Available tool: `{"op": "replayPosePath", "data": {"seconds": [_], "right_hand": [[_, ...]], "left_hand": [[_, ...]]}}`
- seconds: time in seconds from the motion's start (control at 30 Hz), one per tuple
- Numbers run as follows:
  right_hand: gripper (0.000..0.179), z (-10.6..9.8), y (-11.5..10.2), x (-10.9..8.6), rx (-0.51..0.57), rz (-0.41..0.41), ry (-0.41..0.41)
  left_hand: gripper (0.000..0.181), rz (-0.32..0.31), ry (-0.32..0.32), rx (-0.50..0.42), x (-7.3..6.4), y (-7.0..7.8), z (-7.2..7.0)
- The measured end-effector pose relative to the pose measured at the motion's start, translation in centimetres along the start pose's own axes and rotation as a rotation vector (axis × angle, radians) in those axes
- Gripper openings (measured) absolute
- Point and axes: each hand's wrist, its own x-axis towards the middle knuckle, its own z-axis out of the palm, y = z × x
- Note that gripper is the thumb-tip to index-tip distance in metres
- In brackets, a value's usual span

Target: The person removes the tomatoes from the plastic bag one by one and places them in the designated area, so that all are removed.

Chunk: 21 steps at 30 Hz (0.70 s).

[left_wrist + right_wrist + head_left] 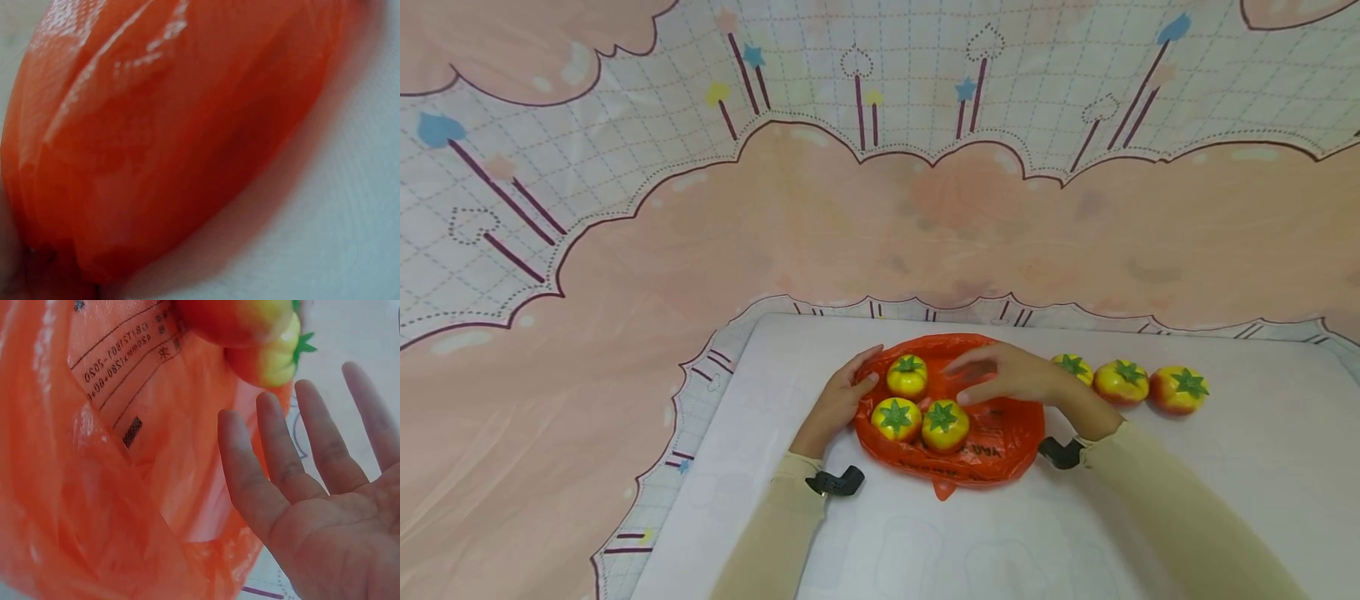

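A red plastic bag (1000,450) lies spread wide on the white table, with dark print on its film. In its left half sit three yellow-and-red toy tomatoes, a rear one (907,377), a front left one (896,419) and a front right one (946,426), each with a green star-shaped top. My left hand (837,406) pinches the bag's left rim; in the left wrist view the red film (169,144) hides most of that hand. Over the bag's right part is my right hand (1011,375), fingers spread and holding nothing; its palm (344,537) shows in the right wrist view.
Right of the bag, three more toy tomatoes stand in a row: a left one (1072,367) partly behind my right hand, a middle one (1122,382) and a right one (1179,390). A pink patterned cloth (925,225) hangs behind the white table (1247,467).
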Motion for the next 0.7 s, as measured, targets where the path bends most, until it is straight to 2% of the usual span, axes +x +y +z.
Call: {"op": "replayPosePath", "data": {"seconds": [0.27,0.47,0.7], "right_hand": [[0.048,0.8,0.1,1.3,-0.041,-0.008,-0.018],[0.048,1.3,0.4,2.1,-0.006,0.019,-0.066],[0.047,1.6,0.7,2.9,0.009,-0.012,-0.126]], "left_hand": [[0.049,-0.002,0.000,-0.004,0.0,0.1,0.0],[0.049,-0.008,-0.003,-0.006,0.0,0.1,0.0],[0.048,-0.004,-0.004,-0.008,0.1,0.0,-0.1]]}}
